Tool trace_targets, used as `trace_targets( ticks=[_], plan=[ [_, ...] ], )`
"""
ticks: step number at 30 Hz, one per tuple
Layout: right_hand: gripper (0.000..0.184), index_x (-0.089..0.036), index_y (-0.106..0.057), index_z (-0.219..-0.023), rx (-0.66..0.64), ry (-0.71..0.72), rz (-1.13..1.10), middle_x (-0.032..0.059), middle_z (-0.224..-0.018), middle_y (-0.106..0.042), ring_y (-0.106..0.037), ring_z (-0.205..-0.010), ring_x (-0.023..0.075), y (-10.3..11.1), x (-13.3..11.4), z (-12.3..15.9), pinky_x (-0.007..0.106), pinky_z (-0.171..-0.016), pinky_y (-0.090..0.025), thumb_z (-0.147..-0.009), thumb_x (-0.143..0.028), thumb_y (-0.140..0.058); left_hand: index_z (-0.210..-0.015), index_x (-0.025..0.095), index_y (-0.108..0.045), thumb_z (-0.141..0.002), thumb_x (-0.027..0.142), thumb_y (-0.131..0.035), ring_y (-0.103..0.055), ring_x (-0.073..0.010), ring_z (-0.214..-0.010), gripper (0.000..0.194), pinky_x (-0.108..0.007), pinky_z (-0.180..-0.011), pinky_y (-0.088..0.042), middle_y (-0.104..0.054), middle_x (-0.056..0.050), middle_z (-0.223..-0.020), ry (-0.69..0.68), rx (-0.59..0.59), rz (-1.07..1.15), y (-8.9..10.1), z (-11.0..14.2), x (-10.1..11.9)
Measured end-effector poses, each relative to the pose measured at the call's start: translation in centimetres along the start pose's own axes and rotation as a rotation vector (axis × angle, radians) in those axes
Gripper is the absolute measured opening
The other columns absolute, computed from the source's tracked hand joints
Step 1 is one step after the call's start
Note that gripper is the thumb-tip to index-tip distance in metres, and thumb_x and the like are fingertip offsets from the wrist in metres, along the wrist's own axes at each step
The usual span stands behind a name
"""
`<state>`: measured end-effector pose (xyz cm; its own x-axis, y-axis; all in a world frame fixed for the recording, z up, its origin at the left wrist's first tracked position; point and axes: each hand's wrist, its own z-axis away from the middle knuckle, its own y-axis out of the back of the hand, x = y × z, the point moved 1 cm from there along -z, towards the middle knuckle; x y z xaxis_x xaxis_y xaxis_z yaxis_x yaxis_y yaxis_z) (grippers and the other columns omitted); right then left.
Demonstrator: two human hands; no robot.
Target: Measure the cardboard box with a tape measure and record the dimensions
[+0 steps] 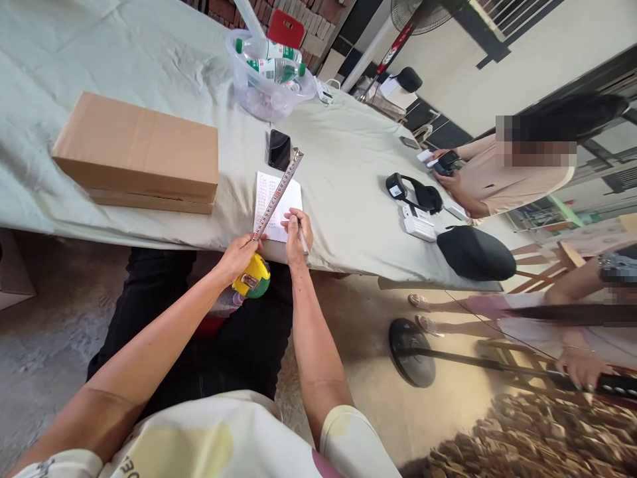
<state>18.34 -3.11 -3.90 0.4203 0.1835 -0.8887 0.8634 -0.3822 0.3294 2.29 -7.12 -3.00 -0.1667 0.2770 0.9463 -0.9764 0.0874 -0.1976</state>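
Observation:
My left hand (239, 257) is closed on a yellow and green tape measure (255, 277) at the table's near edge. Its blade (279, 192) is pulled out and slants away across a white sheet of paper (266, 199) with rows of handwriting. In my right hand (299, 234) a pen (303, 240) is gripped, over the paper's right side. Just past the sheet lies a dark phone (279, 149), close to the blade's far end. A closed brown cardboard box (144, 156) rests on the table to the left.
A clear plastic basin (269, 99) holds green-capped bottles at the back. On the right are a black headset (413, 192), a white device (419, 224) and a black case (475, 253). One person (522, 172) handles a dark device; another person's hand (584, 365) is at lower right.

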Motion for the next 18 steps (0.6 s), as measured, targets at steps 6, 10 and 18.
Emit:
trace_targets(
  ticks=[6,10,18],
  plan=[
    [0.051,-0.021,-0.068,-0.099,-0.105,0.061,0.011,0.0027,-0.081,-0.070,-0.067,-0.075,0.0161,-0.6,-0.6,0.6,0.031,-0.076,-0.056,-0.093,-0.065,-0.044,-0.065,0.023,-0.056,-0.076,0.025,-0.054,-0.064,-0.0252,-0.107,0.012,-0.031,-0.084,-0.050,-0.075,-0.007,-0.112,-0.040,-0.015,-0.003,0.2,0.6,-0.1],
    [0.045,-0.020,-0.068,-0.097,-0.064,0.053,-0.008,0.0018,-0.081,-0.070,-0.067,-0.072,0.0150,-0.6,-0.8,0.7,0.030,-0.073,-0.056,-0.093,-0.060,-0.048,-0.069,0.023,-0.058,-0.077,0.033,-0.055,-0.066,-0.0257,-0.102,0.014,-0.032,-0.083,-0.051,-0.075,-0.007,-0.115,-0.087,-0.067,-0.029,1.6,2.1,1.2],
    [0.039,-0.021,-0.069,-0.097,-0.024,0.143,-0.001,0.0031,-0.083,-0.072,-0.069,-0.069,0.0162,-0.8,-2.8,0.0,0.031,-0.069,-0.056,-0.094,-0.055,-0.051,-0.074,0.021,-0.060,-0.082,0.036,-0.056,-0.067,-0.0229,-0.091,0.018,-0.031,-0.078,-0.049,-0.078,-0.010,-0.092,-0.044,0.064,0.017,7.1,6.9,2.7]
  ],
)
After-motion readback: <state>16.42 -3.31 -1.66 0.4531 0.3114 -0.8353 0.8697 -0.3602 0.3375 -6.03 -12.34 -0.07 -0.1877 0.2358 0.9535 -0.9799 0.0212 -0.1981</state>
